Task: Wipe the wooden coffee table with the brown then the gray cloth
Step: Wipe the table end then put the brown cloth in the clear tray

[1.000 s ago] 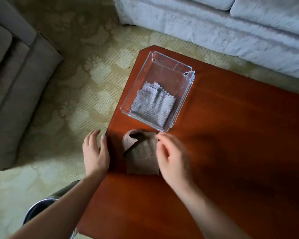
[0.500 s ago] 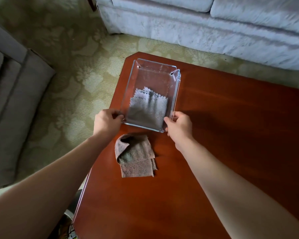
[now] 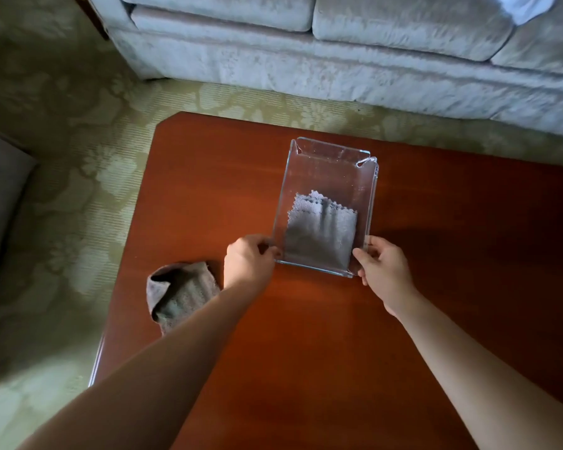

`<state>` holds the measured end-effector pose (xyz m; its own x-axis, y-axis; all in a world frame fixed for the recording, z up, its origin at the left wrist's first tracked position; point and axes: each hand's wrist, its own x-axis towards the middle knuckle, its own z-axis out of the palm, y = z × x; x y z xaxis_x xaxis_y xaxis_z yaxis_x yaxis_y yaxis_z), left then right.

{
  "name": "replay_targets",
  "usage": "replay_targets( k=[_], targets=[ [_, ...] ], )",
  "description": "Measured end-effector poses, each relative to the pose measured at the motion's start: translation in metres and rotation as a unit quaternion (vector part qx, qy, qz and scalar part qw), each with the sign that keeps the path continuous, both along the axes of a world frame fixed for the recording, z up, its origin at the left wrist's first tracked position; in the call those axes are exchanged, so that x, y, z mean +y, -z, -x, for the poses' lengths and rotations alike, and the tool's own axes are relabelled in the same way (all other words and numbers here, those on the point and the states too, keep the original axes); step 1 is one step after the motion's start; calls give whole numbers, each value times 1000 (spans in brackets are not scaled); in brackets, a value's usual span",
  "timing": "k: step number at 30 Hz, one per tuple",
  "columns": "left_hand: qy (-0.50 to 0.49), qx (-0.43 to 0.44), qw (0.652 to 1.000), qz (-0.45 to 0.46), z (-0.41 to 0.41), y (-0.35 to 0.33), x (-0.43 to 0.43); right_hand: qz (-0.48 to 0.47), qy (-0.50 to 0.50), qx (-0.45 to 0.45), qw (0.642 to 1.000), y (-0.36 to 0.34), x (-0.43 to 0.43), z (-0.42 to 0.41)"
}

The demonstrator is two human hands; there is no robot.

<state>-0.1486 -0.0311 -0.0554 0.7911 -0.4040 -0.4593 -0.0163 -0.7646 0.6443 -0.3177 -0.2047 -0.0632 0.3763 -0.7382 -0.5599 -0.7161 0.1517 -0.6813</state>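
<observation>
Brown cloth (image 3: 182, 293) lies crumpled at the table's (image 3: 306, 336) left edge. It looks soft and light, best pinched at its raised fold. Left hand (image 3: 251, 261) and right hand (image 3: 382, 267) each grip a near corner of the clear tray (image 3: 332, 151) — gray cloth (image 3: 322, 235) folded inside. Polished wood, likely slick — patterned carpet (image 3: 78, 157), pale sofa (image 3: 338, 60) beyond.

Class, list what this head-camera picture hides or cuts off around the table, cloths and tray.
- Brown cloth: its near end lies under the left forearm, head view.
- Wooden coffee table: right and near ends run off the frame.
- Clear tray: lifted or resting, one overhead view cannot tell.
- Sofa: back cut off by the top edge.
</observation>
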Motion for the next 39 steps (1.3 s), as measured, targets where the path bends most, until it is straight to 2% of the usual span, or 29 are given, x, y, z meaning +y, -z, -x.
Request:
replay_targets(
  k=[11,12,14,16,19,21,23,25,27,30,33,39],
  targets=[
    [3,13,1000,1,41,17,-2,11,-39,16,999,-5,-13,31],
    [4,9,1000,4,38,15,3,23,-36,28,999,-7,-12,30],
    [-10,-17,1000,9,26,9,19,110,-53,96,988,-13,-8,26],
    [-56,-75,995,29,8,1,46,223,-67,118,965,-21,8,18],
    [-143,-168,974,55,-28,-4,100,350,-159,-25,923,-34,60,-11],
    [-180,-211,961,16,-52,-3,140,352,-261,-106,893,-33,107,-38],
    [-197,-221,954,-43,-69,6,179,348,-379,-120,849,-23,159,-67],
    [-201,-206,954,-83,-78,18,212,349,-487,-108,794,-9,208,-96],
    [-179,-167,963,-111,-83,27,233,342,-556,-85,753,14,243,-117],
    [-131,-67,980,-136,-82,36,240,338,-595,-40,729,50,262,-130],
    [-173,30,978,-108,-83,42,235,371,-613,-19,697,68,261,-127],
    [-221,74,970,-73,-107,55,209,406,-647,-44,644,65,239,-171]
  ],
)
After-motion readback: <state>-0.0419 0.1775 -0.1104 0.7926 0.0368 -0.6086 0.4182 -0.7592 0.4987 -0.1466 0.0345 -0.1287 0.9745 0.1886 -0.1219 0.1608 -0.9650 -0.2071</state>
